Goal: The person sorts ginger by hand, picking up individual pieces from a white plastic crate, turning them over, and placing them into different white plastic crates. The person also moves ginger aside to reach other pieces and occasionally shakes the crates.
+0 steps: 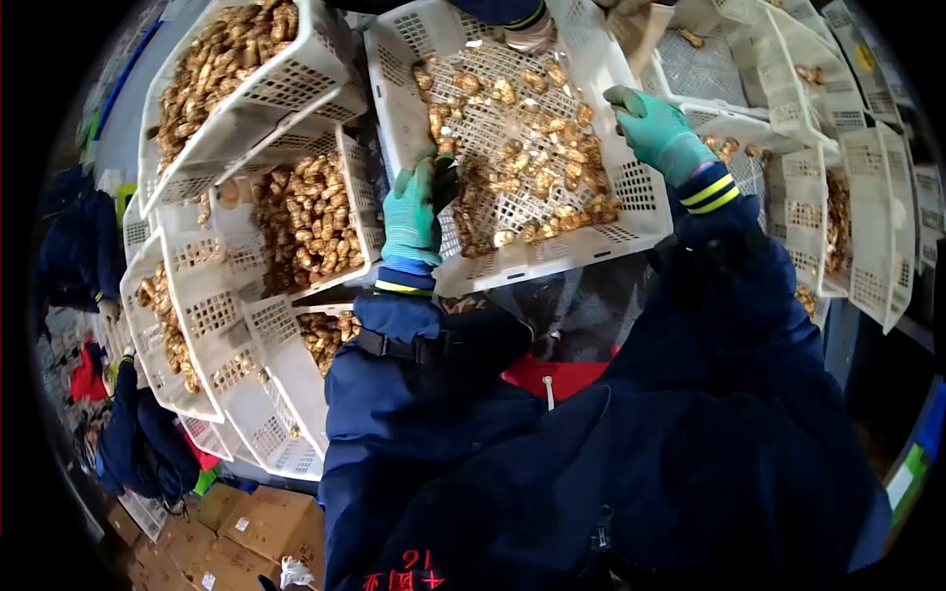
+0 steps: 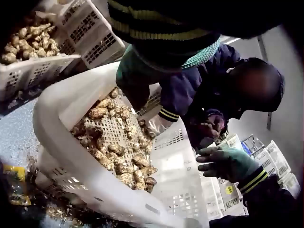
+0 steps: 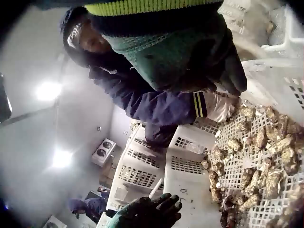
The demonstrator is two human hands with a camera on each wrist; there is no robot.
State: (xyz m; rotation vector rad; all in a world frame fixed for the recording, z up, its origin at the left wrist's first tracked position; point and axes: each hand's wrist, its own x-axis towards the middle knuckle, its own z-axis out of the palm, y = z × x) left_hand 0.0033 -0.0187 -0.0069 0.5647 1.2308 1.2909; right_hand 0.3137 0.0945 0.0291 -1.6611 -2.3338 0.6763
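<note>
Brown knobbly roots (image 1: 542, 177) lie scattered over the lattice floor of a white plastic crate (image 1: 552, 268) in front of me. My left hand (image 1: 412, 212), in a green glove with dark fingers, is at the crate's left wall; its fingers look straight in the right wrist view (image 3: 149, 213). At the right wall is my right hand (image 1: 662, 138), also green-gloved, its fingers extended and slightly apart in the left wrist view (image 2: 228, 163). Neither hand visibly holds a root; whether they touch the crate is hard to tell.
Another person's gloved hand (image 1: 532, 32) reaches into the crate's far end. Stacked white crates of roots (image 1: 307, 222) stand at the left, more crates (image 1: 867, 217) at the right. Further people are at the far left, above cardboard boxes (image 1: 271, 522).
</note>
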